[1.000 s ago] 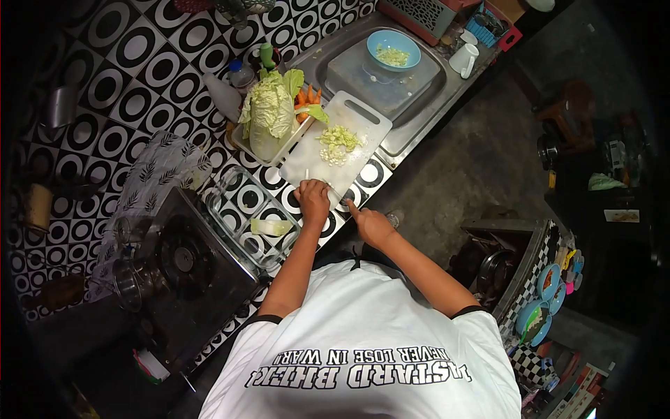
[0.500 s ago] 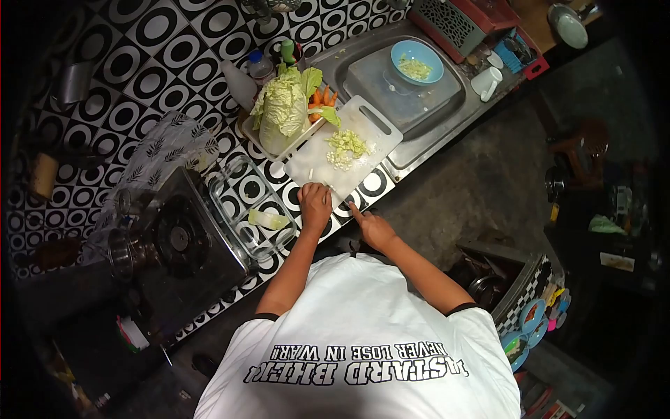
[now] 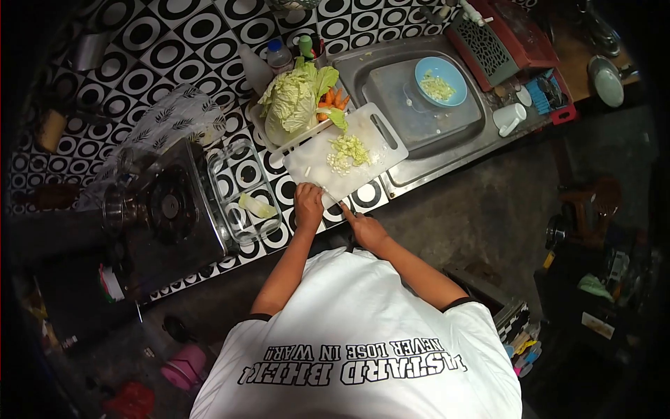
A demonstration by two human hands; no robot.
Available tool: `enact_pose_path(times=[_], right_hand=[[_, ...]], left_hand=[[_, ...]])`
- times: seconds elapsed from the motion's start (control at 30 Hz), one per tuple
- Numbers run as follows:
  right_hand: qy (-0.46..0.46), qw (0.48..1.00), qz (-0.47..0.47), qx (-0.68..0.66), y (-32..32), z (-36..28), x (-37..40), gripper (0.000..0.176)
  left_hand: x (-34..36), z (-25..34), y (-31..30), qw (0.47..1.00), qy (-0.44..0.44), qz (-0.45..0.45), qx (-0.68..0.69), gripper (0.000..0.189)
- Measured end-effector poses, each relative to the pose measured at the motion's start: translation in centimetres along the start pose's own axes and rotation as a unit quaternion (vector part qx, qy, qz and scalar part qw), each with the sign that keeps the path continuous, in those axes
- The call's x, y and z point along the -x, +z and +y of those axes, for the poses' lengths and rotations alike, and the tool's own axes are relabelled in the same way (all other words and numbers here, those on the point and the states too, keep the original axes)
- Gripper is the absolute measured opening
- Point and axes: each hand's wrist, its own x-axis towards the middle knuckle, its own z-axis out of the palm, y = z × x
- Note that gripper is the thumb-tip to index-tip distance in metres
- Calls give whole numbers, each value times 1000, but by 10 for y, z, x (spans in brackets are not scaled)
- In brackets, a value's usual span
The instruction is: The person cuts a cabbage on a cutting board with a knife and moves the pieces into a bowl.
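On the white cutting board lies a pile of chopped pale green vegetable, with small white bits beside it. My left hand has its fingers curled down at the board's near left corner; what they press on is hidden. Just to the right, my right hand grips a knife, its thin blade pointing toward my left fingertips. Behind the board, a tray holds a leafy cabbage and orange carrots. A pale vegetable chunk sits in a glass dish to the left.
In the sink, a blue bowl of chopped pieces rests on a grey lid-like surface. A white mug and red rack stand to the right. The stove is at the left. Bottles stand behind the cabbage.
The whole view has rotated and shifted slightly. Both hands stay at the board's near edge, with the right hand's fingers now closer around the knife.
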Motion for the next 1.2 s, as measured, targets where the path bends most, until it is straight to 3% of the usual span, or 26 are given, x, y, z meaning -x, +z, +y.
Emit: enact_pose_path(times=[0.23, 0.43, 0.5, 0.63, 1.03, 1.2], right_hand=[[4, 999, -49, 9, -2, 0, -9, 82], [-59, 998, 7, 20, -1, 13, -6, 75], [-28, 999, -40, 8, -3, 8, -10, 87], [-6, 995, -85, 46, -15, 3, -17, 86], [-18, 997, -55, 60, -11, 8, -13, 80], [-40, 997, 7, 71, 4, 18, -14, 75]], left_hand=[[-1, 2, 2, 1000, -15, 5, 0, 5], [0, 6, 2, 1000, -26, 0, -13, 5], [0, 6, 1, 1000, -28, -3, -14, 5], [0, 7, 0, 1000, -29, -1, -8, 6], [1, 5, 0, 999, -30, -7, -22, 5], [1, 5, -1, 999, -33, -18, -22, 5]])
